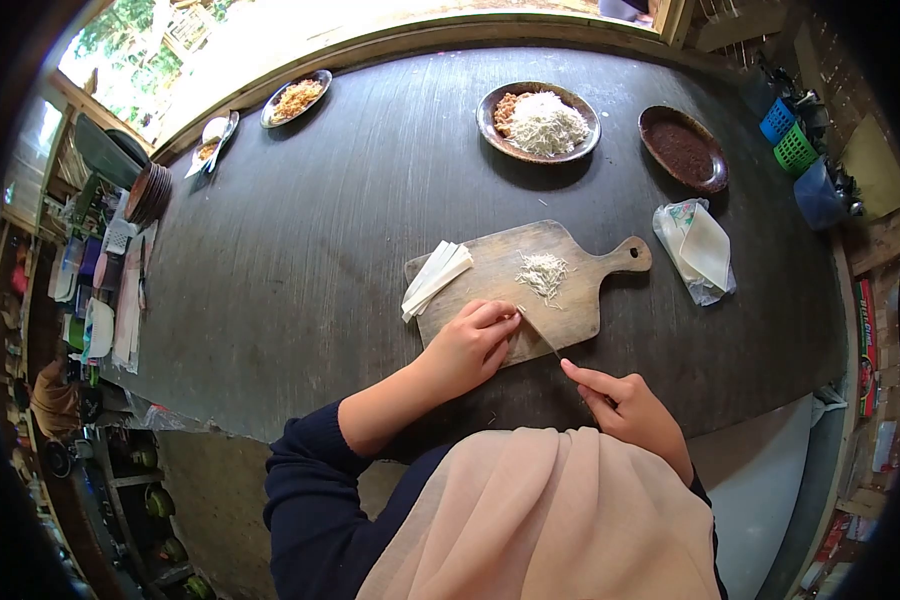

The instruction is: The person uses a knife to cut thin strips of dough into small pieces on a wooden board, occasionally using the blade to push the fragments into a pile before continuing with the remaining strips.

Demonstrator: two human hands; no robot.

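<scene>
Two hands are meeting at the near edge of one wooden cutting board [490,275], which is lying on the dark bench [320,250]. The left hand [473,345] is curling over with its fingertips bunched, pressing down on the board; what it is pinning is hidden beneath them. The right hand [625,405] is gripping one knife [540,335] with the forefinger lying along its back. The blade is running diagonally up and left, and its tip is touching the left fingertips. The board's long axis is running left to right, handle rightward. One pile of white shreds [543,270] is sitting just beyond the blade, and one stack of white strips [435,278] is lying at the board's left end. Four dishes [486,118] are standing along the far side. One bag of sheets [695,250] is lying right of the board.
</scene>
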